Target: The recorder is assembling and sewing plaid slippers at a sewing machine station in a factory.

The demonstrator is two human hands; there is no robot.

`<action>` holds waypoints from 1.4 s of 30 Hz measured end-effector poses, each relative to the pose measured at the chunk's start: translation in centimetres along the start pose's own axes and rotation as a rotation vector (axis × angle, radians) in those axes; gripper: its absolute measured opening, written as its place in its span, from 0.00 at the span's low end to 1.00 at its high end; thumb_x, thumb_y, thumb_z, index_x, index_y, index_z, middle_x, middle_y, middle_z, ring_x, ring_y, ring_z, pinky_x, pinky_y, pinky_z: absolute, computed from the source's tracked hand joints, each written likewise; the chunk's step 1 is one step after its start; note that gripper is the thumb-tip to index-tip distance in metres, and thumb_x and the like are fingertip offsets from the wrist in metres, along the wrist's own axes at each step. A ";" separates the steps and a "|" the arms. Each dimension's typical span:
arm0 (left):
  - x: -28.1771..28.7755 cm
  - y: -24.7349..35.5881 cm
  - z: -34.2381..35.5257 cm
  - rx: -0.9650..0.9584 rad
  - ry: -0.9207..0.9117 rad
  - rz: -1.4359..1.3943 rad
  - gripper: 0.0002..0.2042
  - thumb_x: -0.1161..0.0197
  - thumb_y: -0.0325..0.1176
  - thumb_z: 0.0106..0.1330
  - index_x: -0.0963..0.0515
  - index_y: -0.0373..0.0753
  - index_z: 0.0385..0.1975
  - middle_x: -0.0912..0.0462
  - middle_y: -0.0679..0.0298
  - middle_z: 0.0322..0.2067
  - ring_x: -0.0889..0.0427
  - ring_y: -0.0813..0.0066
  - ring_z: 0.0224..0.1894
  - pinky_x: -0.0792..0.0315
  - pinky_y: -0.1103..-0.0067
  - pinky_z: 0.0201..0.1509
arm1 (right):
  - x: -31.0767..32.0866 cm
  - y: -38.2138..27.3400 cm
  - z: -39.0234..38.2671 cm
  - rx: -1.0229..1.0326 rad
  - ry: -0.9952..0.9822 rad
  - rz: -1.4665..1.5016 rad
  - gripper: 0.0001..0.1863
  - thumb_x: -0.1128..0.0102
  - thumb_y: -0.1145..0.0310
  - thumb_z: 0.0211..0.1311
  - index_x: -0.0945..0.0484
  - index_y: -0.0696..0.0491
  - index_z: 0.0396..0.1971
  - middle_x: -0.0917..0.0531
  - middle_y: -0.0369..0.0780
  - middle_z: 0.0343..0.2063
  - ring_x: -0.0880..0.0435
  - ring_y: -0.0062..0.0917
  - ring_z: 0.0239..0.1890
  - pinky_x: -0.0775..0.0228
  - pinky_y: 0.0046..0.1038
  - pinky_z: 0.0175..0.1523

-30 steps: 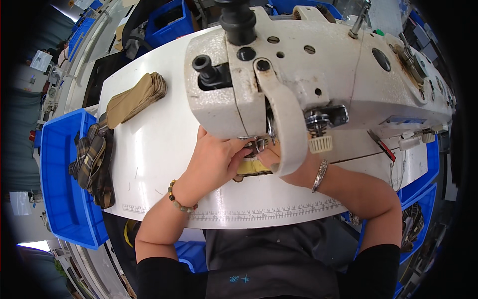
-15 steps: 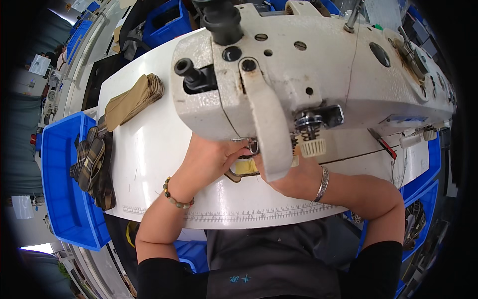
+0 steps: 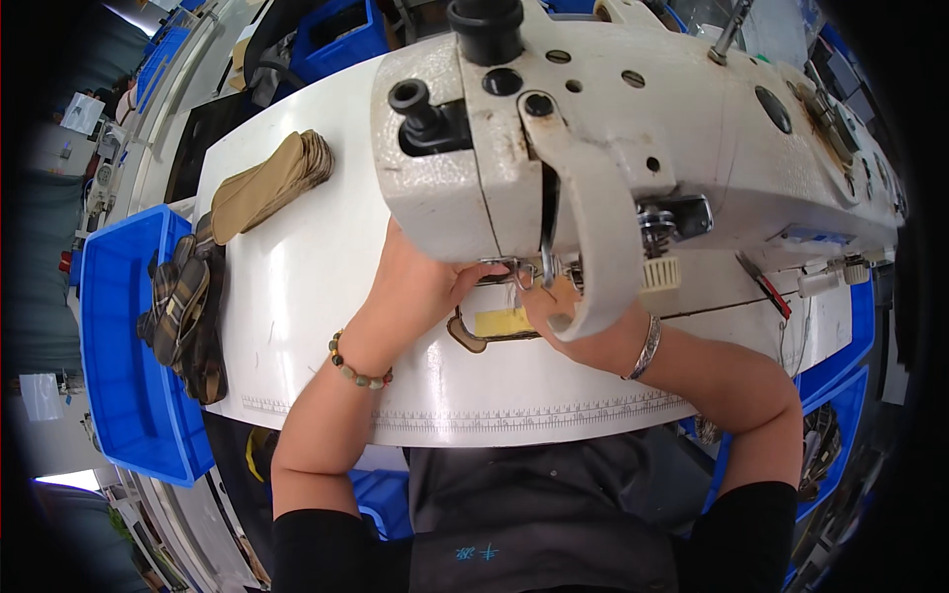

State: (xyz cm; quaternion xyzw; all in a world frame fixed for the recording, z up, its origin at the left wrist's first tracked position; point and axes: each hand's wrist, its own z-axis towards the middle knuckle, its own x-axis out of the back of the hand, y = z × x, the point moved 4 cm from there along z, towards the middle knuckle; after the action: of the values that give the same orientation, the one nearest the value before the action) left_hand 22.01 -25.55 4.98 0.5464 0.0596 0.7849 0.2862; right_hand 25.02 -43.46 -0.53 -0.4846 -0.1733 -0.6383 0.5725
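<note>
A white sewing machine point(image 3: 583, 168) stands over the white table, its presser foot point(image 3: 524, 273) close to my fingertips. My left hand point(image 3: 425, 287) is left of the foot, thumb and fingers pinched on the edge of a fabric piece. That brown-edged fabric piece point(image 3: 467, 336) with a yellow patch point(image 3: 500, 322) lies under and between my hands. My right hand point(image 3: 583, 321) is on the right side of it, fingers curled and closed at its edge. The machine's curved white guard point(image 3: 605, 237) covers part of the right hand, and the fabric's far side is hidden.
A stack of brown sole-shaped pieces point(image 3: 267, 188) lies at the table's far left. Dark plaid fabric pieces point(image 3: 183, 321) hang over a blue bin point(image 3: 124, 366) at the left edge. Red-handled tweezers point(image 3: 766, 285) rest right. A ruler strip point(image 3: 465, 425) runs along the front edge.
The machine and presser foot now sit further right in the picture as the view shifted. More of the fabric piece's rounded brown end shows left of the yellow patch. Both hands stay beside the foot.
</note>
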 end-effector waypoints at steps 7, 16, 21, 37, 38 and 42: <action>-0.3 -1.3 0.3 -0.051 0.065 -0.039 0.18 0.23 0.30 0.46 0.15 0.40 0.40 0.15 0.59 0.41 0.19 0.52 0.45 0.27 0.64 0.53 | -0.3 0.5 0.3 -0.007 -0.017 0.058 0.05 0.40 0.69 0.57 0.18 0.50 0.32 0.19 0.42 0.19 0.19 0.39 0.20 0.28 0.39 0.25; -0.8 -1.8 0.5 0.173 0.002 -0.286 0.18 0.23 0.28 0.50 0.16 0.38 0.43 0.14 0.58 0.41 0.15 0.59 0.45 0.24 0.69 0.51 | -1.2 0.8 0.3 -0.092 -0.102 0.099 0.07 0.38 0.68 0.58 0.17 0.54 0.33 0.18 0.44 0.20 0.18 0.41 0.22 0.26 0.39 0.28; -1.3 -2.6 0.0 0.172 0.010 -0.349 0.17 0.25 0.24 0.52 0.17 0.36 0.44 0.13 0.58 0.41 0.14 0.65 0.44 0.21 0.73 0.47 | -1.8 1.2 0.2 -0.124 -0.055 0.199 0.08 0.39 0.68 0.59 0.17 0.55 0.34 0.17 0.45 0.22 0.18 0.42 0.24 0.25 0.39 0.31; -1.3 -2.1 -0.2 0.190 0.038 -0.360 0.16 0.27 0.23 0.51 0.17 0.36 0.42 0.14 0.57 0.42 0.15 0.58 0.46 0.22 0.70 0.49 | -1.4 1.1 -0.1 -0.039 -0.065 0.094 0.07 0.38 0.69 0.56 0.16 0.54 0.33 0.16 0.44 0.23 0.17 0.41 0.24 0.26 0.39 0.31; -1.2 -1.8 0.0 0.169 0.047 -0.333 0.16 0.26 0.24 0.50 0.17 0.36 0.42 0.14 0.57 0.41 0.15 0.58 0.45 0.23 0.70 0.49 | -1.6 1.1 -0.2 -0.004 -0.034 0.071 0.07 0.38 0.69 0.56 0.17 0.54 0.33 0.16 0.44 0.23 0.17 0.41 0.23 0.26 0.39 0.30; -1.1 -1.8 0.1 0.146 0.050 -0.310 0.17 0.26 0.24 0.50 0.16 0.37 0.41 0.14 0.58 0.41 0.15 0.59 0.45 0.23 0.69 0.49 | -2.0 1.3 -0.1 -0.055 -0.069 0.088 0.07 0.37 0.68 0.55 0.16 0.55 0.30 0.16 0.43 0.22 0.18 0.40 0.23 0.26 0.39 0.30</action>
State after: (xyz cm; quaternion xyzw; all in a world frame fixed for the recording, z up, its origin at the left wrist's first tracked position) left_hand 23.05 -24.62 3.38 0.5302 0.2074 0.7382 0.3619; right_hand 25.89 -42.81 -2.65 -0.5288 -0.1540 -0.6001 0.5801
